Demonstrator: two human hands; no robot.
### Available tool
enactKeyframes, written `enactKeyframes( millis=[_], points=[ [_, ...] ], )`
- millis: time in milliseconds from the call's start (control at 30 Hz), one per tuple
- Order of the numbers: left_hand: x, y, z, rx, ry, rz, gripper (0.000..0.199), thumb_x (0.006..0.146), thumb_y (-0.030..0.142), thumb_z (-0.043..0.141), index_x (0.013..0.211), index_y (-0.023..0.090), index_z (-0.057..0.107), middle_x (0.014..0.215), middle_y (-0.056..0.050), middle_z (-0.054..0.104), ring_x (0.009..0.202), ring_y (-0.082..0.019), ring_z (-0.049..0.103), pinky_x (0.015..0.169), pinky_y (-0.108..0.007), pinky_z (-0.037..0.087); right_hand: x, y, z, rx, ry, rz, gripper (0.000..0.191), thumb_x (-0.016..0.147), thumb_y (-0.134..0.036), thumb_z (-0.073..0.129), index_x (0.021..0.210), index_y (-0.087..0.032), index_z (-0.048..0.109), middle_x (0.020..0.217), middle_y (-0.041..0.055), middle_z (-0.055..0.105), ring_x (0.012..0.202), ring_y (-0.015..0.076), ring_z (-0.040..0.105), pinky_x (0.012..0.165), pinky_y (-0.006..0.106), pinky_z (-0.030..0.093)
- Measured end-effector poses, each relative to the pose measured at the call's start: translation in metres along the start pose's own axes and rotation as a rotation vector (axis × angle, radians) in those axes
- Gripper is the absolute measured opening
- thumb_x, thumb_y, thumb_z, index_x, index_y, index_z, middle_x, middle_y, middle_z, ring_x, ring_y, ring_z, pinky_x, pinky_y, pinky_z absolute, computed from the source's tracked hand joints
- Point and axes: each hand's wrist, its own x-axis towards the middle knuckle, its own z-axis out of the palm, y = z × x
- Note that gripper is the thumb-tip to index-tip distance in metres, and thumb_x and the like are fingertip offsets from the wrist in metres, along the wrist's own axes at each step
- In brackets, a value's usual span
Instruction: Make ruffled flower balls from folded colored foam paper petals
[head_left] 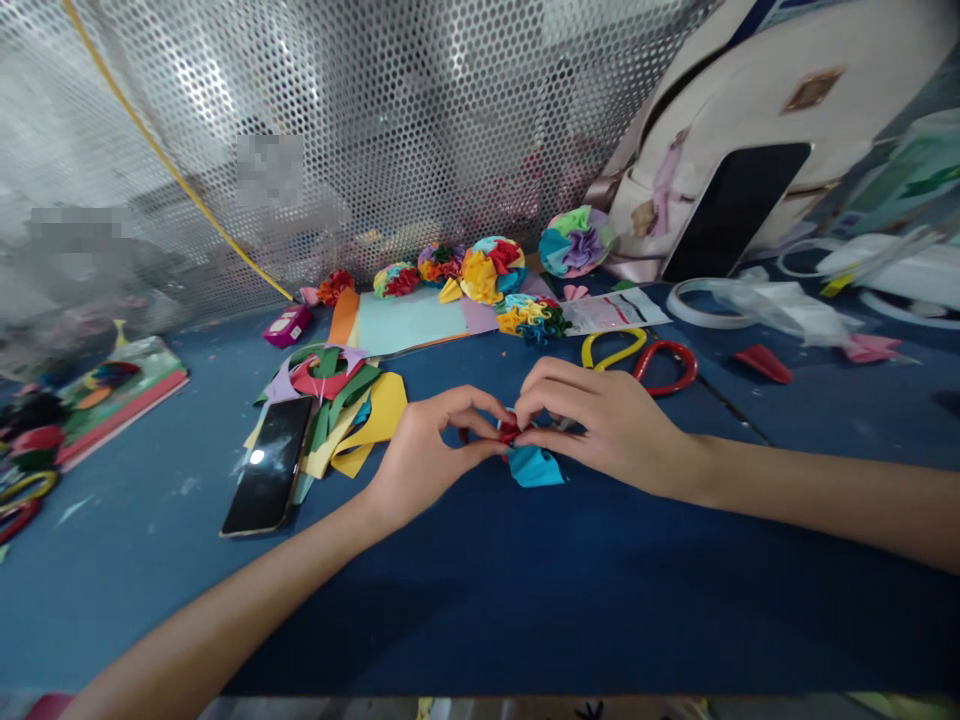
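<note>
My left hand and my right hand meet over the blue table, fingertips nearly touching. Both pinch a small red piece of what looks like felt or paper. A bright blue piece hangs or lies just below the fingertips. Part of the red piece is hidden by the fingers. Beside my right hand, scissors with one yellow handle and one red handle lie partly covered by it.
Left of my hands lie a phone and coloured scraps. Several ruffled flowers line the perforated metal screen. Behind on the right, a second phone leans on a pale backpack, near a white tape roll.
</note>
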Motion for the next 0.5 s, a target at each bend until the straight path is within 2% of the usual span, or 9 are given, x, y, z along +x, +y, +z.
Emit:
enactKeyframes(
  millis=[167,500],
  points=[
    [-0.0020,-0.0004,-0.0005,0.040,0.011,-0.002,0.021,0.080,0.009,0.079,0.093,0.020,0.067,0.077,0.001,0.080,0.075,-0.017,0.078,0.077,-0.028,0.054,-0.0014,-0.0027,0.0013,0.028,0.062,-0.035,0.016,0.104,-0.027,0.061,0.094,-0.022,0.072,0.089,0.0019,0.066,0.070,0.0107,0.063,0.062,0.023,0.045],
    [-0.0066,0.0084,-0.0026,0.202,-0.020,0.079,0.030,0.080,0.003,0.068,0.102,0.022,0.064,0.082,0.003,0.081,0.079,-0.016,0.078,0.080,-0.027,0.056,-0.0009,-0.0016,-0.0011,0.018,0.048,-0.061,0.020,0.104,-0.028,0.060,0.090,-0.021,0.073,0.086,0.0015,0.068,0.070,0.0110,0.063,0.062,0.023,0.045]
  ],
)
